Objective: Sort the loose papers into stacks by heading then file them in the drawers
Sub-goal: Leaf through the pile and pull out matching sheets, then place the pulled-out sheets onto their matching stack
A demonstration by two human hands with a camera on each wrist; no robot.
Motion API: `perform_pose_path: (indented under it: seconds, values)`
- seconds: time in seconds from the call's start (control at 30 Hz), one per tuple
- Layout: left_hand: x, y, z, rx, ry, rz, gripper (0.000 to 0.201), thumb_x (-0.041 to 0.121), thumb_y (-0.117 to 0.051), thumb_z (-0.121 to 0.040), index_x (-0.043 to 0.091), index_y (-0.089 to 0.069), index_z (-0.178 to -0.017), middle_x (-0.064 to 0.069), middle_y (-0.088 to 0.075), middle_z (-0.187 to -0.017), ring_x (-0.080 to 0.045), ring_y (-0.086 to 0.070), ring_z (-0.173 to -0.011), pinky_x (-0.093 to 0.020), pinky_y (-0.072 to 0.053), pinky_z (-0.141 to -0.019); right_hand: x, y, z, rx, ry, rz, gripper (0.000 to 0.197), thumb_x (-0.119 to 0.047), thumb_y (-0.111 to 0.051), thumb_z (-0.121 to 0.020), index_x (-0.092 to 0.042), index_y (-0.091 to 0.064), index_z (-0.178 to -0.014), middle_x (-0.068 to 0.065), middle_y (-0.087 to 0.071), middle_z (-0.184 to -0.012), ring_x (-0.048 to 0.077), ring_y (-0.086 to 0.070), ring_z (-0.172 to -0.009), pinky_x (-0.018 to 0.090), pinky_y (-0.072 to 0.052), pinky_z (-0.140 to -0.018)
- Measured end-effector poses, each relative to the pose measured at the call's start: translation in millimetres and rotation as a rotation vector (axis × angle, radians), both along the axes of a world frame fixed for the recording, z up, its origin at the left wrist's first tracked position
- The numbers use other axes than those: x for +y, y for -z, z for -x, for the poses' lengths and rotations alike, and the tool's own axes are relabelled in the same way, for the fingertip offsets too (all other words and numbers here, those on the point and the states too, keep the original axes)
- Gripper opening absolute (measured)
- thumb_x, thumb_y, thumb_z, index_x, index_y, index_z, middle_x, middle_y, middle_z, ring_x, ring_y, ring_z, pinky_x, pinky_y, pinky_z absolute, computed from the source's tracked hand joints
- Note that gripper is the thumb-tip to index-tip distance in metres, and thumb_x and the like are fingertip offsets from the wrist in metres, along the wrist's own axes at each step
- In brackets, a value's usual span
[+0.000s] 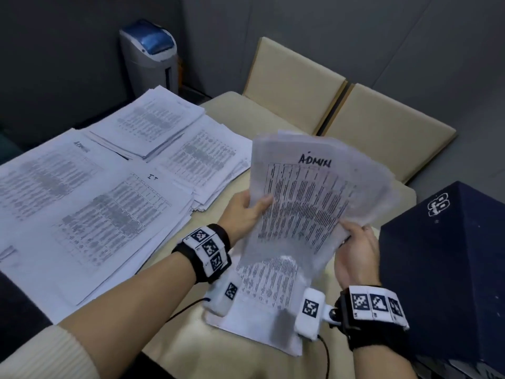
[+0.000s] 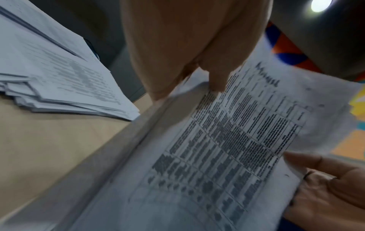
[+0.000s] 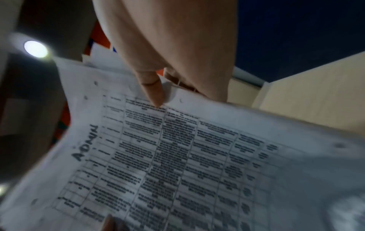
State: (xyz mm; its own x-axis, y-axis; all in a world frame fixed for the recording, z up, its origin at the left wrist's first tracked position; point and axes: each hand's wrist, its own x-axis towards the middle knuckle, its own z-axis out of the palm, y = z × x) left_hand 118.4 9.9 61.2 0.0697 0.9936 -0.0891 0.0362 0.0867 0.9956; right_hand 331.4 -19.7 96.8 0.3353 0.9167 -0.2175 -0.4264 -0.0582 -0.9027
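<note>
I hold a fanned bundle of printed sheets above the table, the front one headed "ADMIN" in black marker. My left hand grips its left edge, thumb on the front. My right hand grips the lower right edge. The left wrist view shows the bundle with my left thumb on it; the right wrist view shows the "ADMIN" sheet under my right thumb. Several stacks of printed papers lie on the table's left half. A single sheet lies flat under my wrists.
A dark blue box stands at the right, close to my right hand. The beige table shows between the stacks and the box. Two beige chairs sit behind it, and a grey and blue bin stands at the back.
</note>
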Motion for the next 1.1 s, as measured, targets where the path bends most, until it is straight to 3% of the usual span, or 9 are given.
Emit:
perform_pose_path:
  seconds: [0.07, 0.17, 0.23, 0.33, 0.4, 0.53, 0.8, 0.93, 1.1]
  values:
    - [1, -11, -1, -0.006, -0.074, -0.057, 0.047, 0.045, -0.050, -0.098, 0.001, -0.063, -0.104, -0.017, -0.069, -0.094, -0.032, -0.067, -0.083, -0.048, -0.058, -0.081, 1, -3, 7, 0.007, -0.001, -0.068, 0.029, 0.005, -0.043, -0.098, -0.016, -0.062, -0.105, -0.005, -0.076, -0.088, 0.007, -0.071, -0.079, 0.021, -0.057, -0.067]
    - [-5, -3, 0, -0.049, -0.158, -0.034, 0.034, 0.041, -0.055, -0.097, 0.012, -0.054, -0.115, -0.011, -0.066, -0.110, -0.028, -0.066, -0.098, -0.044, -0.058, -0.085, -2, 17, 15, -0.137, 0.017, -0.019, 0.027, 0.003, -0.048, -0.097, -0.019, -0.062, -0.102, -0.006, -0.072, -0.094, 0.005, -0.067, -0.080, 0.018, -0.053, -0.070]
    - [-11, 20, 3, 0.002, -0.122, 0.105, 0.043, 0.044, -0.060, -0.094, 0.014, -0.043, -0.120, -0.009, -0.062, -0.114, -0.029, -0.065, -0.100, -0.049, -0.057, -0.086, -9, 42, 21, -0.260, -0.014, 0.077, 0.019, -0.002, -0.052, -0.097, -0.018, -0.060, -0.104, -0.003, -0.069, -0.100, 0.007, -0.064, -0.084, 0.017, -0.051, -0.071]
    - [-19, 61, 6, 0.213, -0.002, 0.268, 0.045, 0.041, -0.054, -0.097, 0.014, -0.037, -0.128, -0.009, -0.059, -0.123, -0.027, -0.063, -0.105, -0.048, -0.054, -0.093, -15, 74, 33, -0.457, -0.087, 0.198, 0.023, -0.016, -0.051, -0.102, -0.020, -0.059, -0.123, -0.002, -0.064, -0.114, 0.017, -0.061, -0.105, 0.030, -0.046, -0.090]
    - [-21, 76, 6, 0.311, -0.015, 0.270, 0.042, 0.033, -0.048, -0.102, 0.011, -0.039, -0.136, -0.008, -0.057, -0.131, -0.026, -0.059, -0.114, -0.044, -0.050, -0.099, -12, 81, 40, -0.514, -0.058, 0.218, 0.026, -0.020, -0.047, -0.104, -0.020, -0.057, -0.128, -0.003, -0.064, -0.115, 0.020, -0.059, -0.109, 0.030, -0.044, -0.091]
    - [-21, 75, 16, 0.248, -0.085, 0.207, 0.044, 0.029, -0.045, -0.103, 0.015, -0.039, -0.145, 0.000, -0.050, -0.142, -0.020, -0.049, -0.130, -0.033, -0.038, -0.110, 5, 76, 51, -0.620, 0.046, 0.162, 0.028, -0.022, -0.049, -0.103, -0.015, -0.058, -0.128, 0.005, -0.065, -0.125, 0.024, -0.061, -0.115, 0.044, -0.046, -0.105]
    - [-13, 65, 113, 0.126, -0.227, 0.206, 0.029, 0.028, -0.044, -0.104, 0.014, -0.060, -0.124, -0.014, -0.070, -0.111, -0.031, -0.068, -0.099, -0.049, -0.055, -0.090, 27, 65, 108, -0.473, -0.190, 0.200, 0.014, -0.027, -0.055, -0.101, -0.014, -0.059, -0.099, 0.002, -0.064, -0.093, 0.018, -0.059, -0.081, 0.030, -0.046, -0.074]
    - [-19, 58, 209, 0.114, -0.383, 0.223, 0.024, 0.024, -0.049, -0.102, 0.010, -0.065, -0.113, -0.010, -0.070, -0.098, -0.027, -0.066, -0.085, -0.038, -0.052, -0.079, 28, 82, 154, -0.372, -0.352, 0.329, 0.028, -0.031, -0.046, -0.104, -0.007, -0.058, -0.113, 0.012, -0.067, -0.101, 0.023, -0.065, -0.083, 0.034, -0.053, -0.075]
    - [-37, 53, 356, 0.192, -0.607, 0.351, 0.013, 0.016, -0.056, -0.096, 0.007, -0.059, -0.087, -0.014, -0.057, -0.082, -0.023, -0.055, -0.076, -0.035, -0.042, -0.069, 18, 112, 208, -0.512, -0.716, 0.535, 0.022, -0.018, -0.054, -0.101, 0.002, -0.061, -0.106, 0.018, -0.069, -0.100, 0.025, -0.064, -0.079, 0.032, -0.049, -0.066]
